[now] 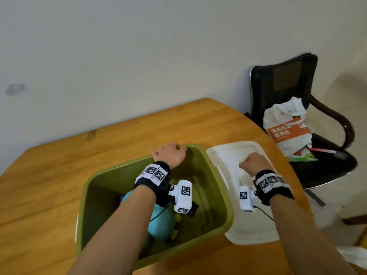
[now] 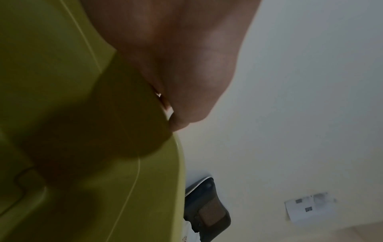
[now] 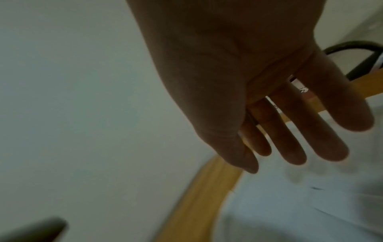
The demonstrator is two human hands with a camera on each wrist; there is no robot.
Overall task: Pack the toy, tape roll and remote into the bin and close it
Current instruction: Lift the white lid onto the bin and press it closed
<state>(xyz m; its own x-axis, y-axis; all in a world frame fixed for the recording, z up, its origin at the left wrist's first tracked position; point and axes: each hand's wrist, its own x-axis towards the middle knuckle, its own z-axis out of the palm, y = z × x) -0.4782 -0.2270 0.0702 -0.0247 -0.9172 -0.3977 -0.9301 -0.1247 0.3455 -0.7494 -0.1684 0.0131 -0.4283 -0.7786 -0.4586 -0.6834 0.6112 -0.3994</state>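
Observation:
The olive-green bin (image 1: pixel 178 253) stands open on the wooden table (image 1: pixel 59 185). My left hand (image 1: pixel 170 153) grips its far rim, fingers curled over the edge; the left wrist view shows the left hand (image 2: pixel 176 114) against the bin's inner wall (image 2: pixel 62 81). A turquoise toy (image 1: pixel 162 225) lies in the bin, partly under my left forearm. I cannot make out the tape roll or the remote. The white lid (image 1: pixel 248 231) lies flat to the right of the bin. My right hand (image 1: pixel 253 162) hovers over it; in the right wrist view the right hand (image 3: pixel 279 139) has straight fingers holding nothing above the lid (image 3: pixel 290 204).
A black office chair (image 1: pixel 288 86) stands past the table's right edge with a white and orange bag (image 1: pixel 288 128) on its seat. A plain wall runs behind the table. Bare tabletop lies left of the bin and behind it.

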